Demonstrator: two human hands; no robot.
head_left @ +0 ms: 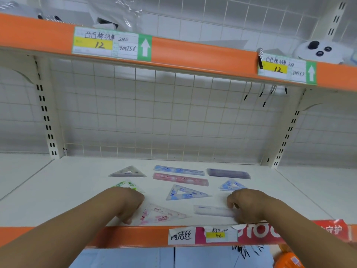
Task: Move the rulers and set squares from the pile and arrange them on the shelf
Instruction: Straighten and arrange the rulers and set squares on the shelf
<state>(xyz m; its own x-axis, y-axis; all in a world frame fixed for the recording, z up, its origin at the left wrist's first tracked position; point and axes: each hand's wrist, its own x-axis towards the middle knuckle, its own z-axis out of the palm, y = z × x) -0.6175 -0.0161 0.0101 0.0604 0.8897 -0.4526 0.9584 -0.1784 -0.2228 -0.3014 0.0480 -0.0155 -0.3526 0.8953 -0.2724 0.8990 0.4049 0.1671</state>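
On the smooth white shelf (67, 190) with its orange front lip, flat translucent plastic pieces lie apart in loose rows: a blue ruler (178, 169) and a pink ruler (180, 178) at the back, and a blue set square (187, 193) nearer. The left hand (127, 205) curls its fingers over the corner of a pink set square (164, 213); whether it grips cannot be told. The right hand (249, 206) pinches the end of a pale ruler (212, 210) near the lip.

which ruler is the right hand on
The pale clear ruler nearest the front edge; the right hand holds its right end. Others lie farther back.
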